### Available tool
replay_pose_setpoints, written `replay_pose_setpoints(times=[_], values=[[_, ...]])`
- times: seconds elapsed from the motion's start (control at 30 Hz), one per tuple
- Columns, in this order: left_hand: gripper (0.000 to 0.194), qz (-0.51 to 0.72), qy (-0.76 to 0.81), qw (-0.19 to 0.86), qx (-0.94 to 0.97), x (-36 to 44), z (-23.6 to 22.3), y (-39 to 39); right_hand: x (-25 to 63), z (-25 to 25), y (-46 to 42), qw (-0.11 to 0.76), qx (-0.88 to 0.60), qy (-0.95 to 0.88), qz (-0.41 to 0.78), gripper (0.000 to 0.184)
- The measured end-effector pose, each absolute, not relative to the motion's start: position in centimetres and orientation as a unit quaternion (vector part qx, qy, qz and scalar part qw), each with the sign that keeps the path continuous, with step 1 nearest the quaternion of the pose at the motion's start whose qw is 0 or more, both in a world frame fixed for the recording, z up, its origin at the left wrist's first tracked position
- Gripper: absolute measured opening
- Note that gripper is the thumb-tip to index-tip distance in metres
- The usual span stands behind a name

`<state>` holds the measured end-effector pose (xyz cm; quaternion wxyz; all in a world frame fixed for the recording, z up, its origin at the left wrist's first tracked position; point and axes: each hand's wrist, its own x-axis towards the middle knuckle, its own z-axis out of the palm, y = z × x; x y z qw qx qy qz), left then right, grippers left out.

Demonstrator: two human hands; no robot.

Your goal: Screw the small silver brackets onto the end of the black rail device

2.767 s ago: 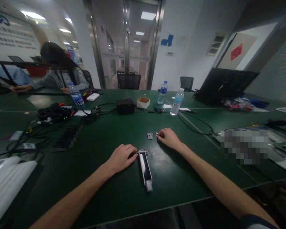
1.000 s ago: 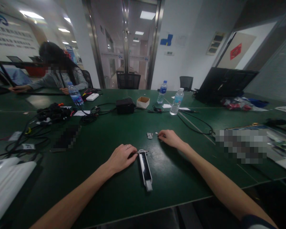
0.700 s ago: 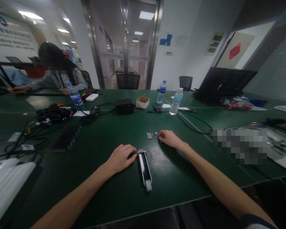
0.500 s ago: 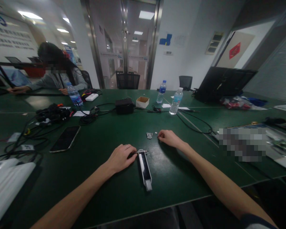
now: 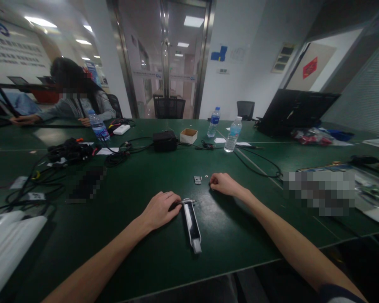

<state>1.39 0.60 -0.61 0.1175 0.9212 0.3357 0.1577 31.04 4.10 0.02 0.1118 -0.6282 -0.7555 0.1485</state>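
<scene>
the long, narrow white-framed device with a glossy dark face [image 5: 192, 223] lies flat on the dark green tabletop [image 5: 240, 248], its pale tip towards the near edge, a strip of surface between them. a thin silvery metal rod [image 5: 190, 201] crosses its far end. the left hand [image 5: 160, 209] rests just left of the device, thumb and curled fingers drawn together at the rod's end; whether they pinch it i cannot tell. beyond the device lie a small flat silver metal plate [image 5: 197, 180] and a tiny pale ring [image 5: 206, 176]. the right hand [image 5: 225, 184], beyond and right of the device, has its fingers bunched at the surface, their hold hidden. green surface stretches between the device and the right forearm [image 5: 271, 225]
</scene>
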Motion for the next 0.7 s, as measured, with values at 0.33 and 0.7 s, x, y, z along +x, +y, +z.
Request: replay_pose_setpoints(times=[0.33, 0.7], values=[[0.018, 0.149, 0.340, 0.111, 0.922, 1.4, -0.5, 0.5, 30.0, 0.0, 3.7, 0.162, -0.581, -0.792, 0.088, 0.007], [0.019, 0.164, 0.339, 0.113, 0.919, 1.4, -0.4, 0.5, 27.9, 0.0, 2.2, 0.265, -0.469, -0.839, 0.078, 0.005]])
